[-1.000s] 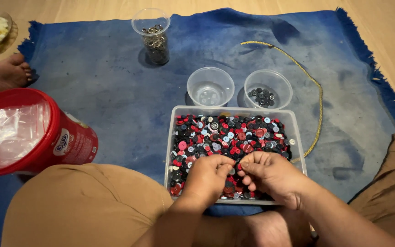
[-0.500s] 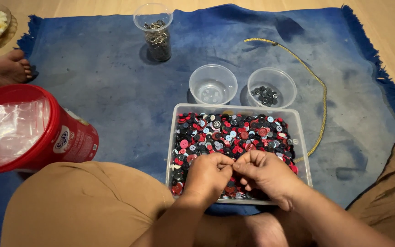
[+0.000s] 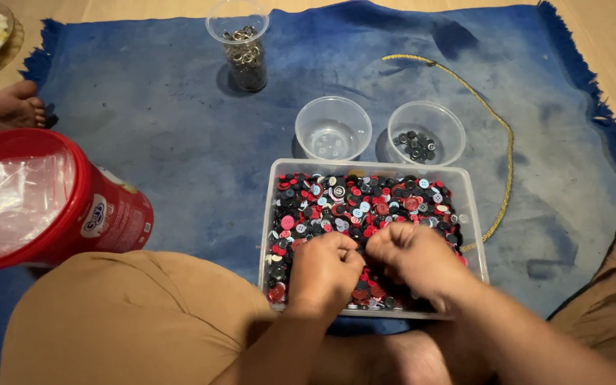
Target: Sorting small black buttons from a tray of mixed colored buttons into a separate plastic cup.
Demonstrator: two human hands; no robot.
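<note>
Head view: left hand (image 3: pixel 322 267) and right hand (image 3: pixel 411 258), fingers curled, contents unseen, atop mixed buttons (image 3: pixel 365 207) in clear tray (image 3: pixel 473 235). Best picked singly, fingertips only.

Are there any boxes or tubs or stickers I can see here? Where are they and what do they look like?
Red round plastic bucket: lying tilted at the left, clear plastic bag inside.
Label on the bucket: white oval sticker with blue marks, on its side wall.
Clear rectangular plastic tub: in the middle, full of red, black and white buttons, both hands in it.
No signs or screens.
</note>
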